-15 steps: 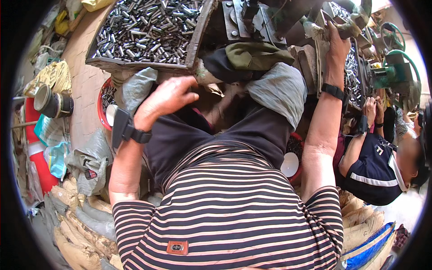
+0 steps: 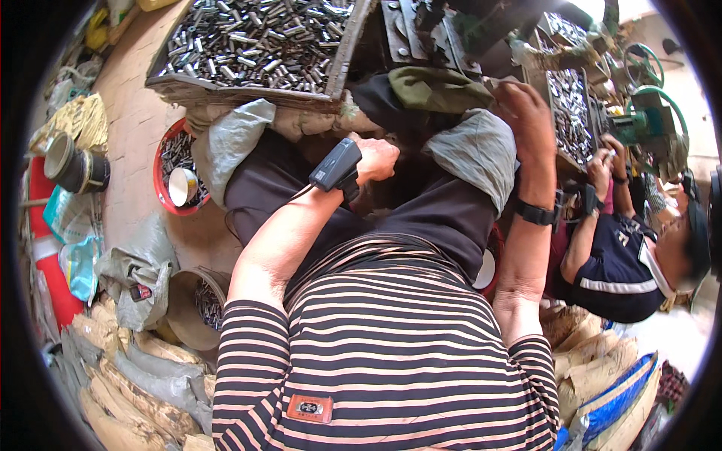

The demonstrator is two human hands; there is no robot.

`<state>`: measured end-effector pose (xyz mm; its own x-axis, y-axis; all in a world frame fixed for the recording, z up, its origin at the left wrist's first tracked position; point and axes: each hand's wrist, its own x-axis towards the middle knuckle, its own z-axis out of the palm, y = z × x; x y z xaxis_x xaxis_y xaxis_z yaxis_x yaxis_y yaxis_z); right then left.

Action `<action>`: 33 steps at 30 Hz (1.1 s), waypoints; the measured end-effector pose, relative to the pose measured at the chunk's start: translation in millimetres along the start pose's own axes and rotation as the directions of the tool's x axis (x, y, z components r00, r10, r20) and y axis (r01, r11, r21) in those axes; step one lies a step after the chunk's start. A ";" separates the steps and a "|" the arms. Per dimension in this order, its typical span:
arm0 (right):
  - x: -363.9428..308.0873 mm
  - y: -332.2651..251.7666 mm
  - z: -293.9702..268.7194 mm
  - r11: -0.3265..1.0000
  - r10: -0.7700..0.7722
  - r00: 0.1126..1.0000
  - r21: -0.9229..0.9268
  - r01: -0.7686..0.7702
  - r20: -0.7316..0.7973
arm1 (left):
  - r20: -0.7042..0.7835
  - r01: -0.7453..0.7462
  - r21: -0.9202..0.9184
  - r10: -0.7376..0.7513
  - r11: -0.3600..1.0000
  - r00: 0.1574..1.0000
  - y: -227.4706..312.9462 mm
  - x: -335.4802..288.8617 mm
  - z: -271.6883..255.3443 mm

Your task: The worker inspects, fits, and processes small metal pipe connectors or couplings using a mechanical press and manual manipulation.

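Between my knees is my left hand (image 2: 378,159), its fingers curled closed; whether anything sits inside them is hidden. My right hand (image 2: 523,113) is raised beside the right knee, close to the end of an olive cloth (image 2: 436,89), and motion smears its fingers. That cloth lies before the dark metal machine (image 2: 400,31). Ahead of me on the left stands a wooden tray (image 2: 226,93) heaped with short metal tubes (image 2: 259,45). Grey cloth (image 2: 474,158) covers my right knee, and a pale sack cloth (image 2: 239,143) covers the left one.
A red bucket (image 2: 160,180) at my left holds metal tubes and a white cup (image 2: 183,186). Behind it is a wide tub (image 2: 184,308). On the right, a co-worker (image 2: 632,259) sits near another tray of tubes (image 2: 571,113) and a green machine (image 2: 648,120). Filled sacks (image 2: 124,383) lie behind me.
My left hand has moved right, from above the left knee to between my knees. My right hand has come back from the far right toward my right knee. The view has shifted slightly.
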<state>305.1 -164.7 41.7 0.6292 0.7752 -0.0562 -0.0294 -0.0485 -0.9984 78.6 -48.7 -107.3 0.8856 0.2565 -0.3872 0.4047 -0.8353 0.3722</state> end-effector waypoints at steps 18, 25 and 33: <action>-49.2 40.8 81.0 0.871 0.128 0.954 -0.490 0.022 0.271 | -0.012 -0.048 -0.018 0.048 0.999 0.999 -20.9 -37.4 8.0; -61.7 55.4 88.6 0.780 0.126 0.945 -0.618 0.092 0.301 | -0.047 -0.154 -0.022 0.153 0.988 0.987 -8.0 -31.4 4.0; -69.2 68.7 76.4 0.678 0.100 0.956 -0.722 0.137 0.275 | -0.008 -0.275 0.025 0.276 0.961 0.961 -12.0 -4.8 14.6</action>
<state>200.2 -173.5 -23.5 0.3846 0.9098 -0.1560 0.6271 -0.3816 -0.6791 66.1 -47.0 -122.2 0.9647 0.0204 -0.2626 0.1394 -0.8854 0.4433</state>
